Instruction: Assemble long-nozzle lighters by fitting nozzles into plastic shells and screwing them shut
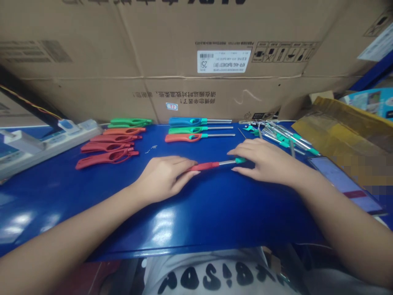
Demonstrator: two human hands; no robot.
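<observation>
My left hand is closed around a red lighter handle, held above the table with its narrow end to the right. A metal lighter tube lies in line with that end and meets it. At the tube's far end is a green plastic piece, pinched between the thumb and fingers of my right hand. Behind my hands lie three long lighters with metal tubes: a blue one, a green one and a red one.
Several empty handles in red, orange and green lie at left. A pile of metal tubes with green parts sits back right, near a phone and yellow packaging. A power strip stands left; a cardboard box walls the back.
</observation>
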